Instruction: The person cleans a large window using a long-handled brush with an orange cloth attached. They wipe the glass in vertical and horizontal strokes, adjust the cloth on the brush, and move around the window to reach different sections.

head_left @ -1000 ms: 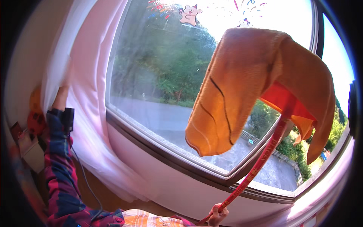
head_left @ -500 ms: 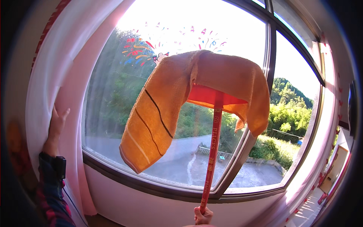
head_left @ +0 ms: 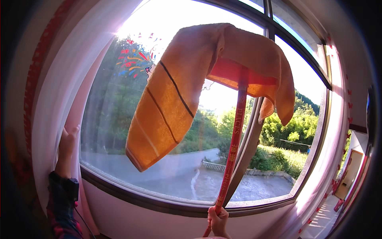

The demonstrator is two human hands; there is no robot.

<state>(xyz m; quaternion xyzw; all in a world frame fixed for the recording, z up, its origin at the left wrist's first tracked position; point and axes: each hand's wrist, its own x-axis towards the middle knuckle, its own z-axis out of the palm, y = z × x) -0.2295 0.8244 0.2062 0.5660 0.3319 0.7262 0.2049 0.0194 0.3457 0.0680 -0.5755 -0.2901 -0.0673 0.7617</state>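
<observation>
Curtain (head_left: 51, 103) stays pinned aside by the left hand (head_left: 68, 139), palm flat, fingers spread. Orange striped towel (head_left: 175, 99), draped over the red mop head (head_left: 238, 73), has climbed higher up the window pane (head_left: 115, 131); right hand (head_left: 218, 221) fist-tight round the red pole (head_left: 232, 143).

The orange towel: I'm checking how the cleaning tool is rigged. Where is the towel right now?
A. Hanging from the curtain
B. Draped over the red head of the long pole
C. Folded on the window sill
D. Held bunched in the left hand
B: the orange towel hangs over the red head of the long pole, which the right hand grips low, while the left hand rests on the curtain.
</observation>
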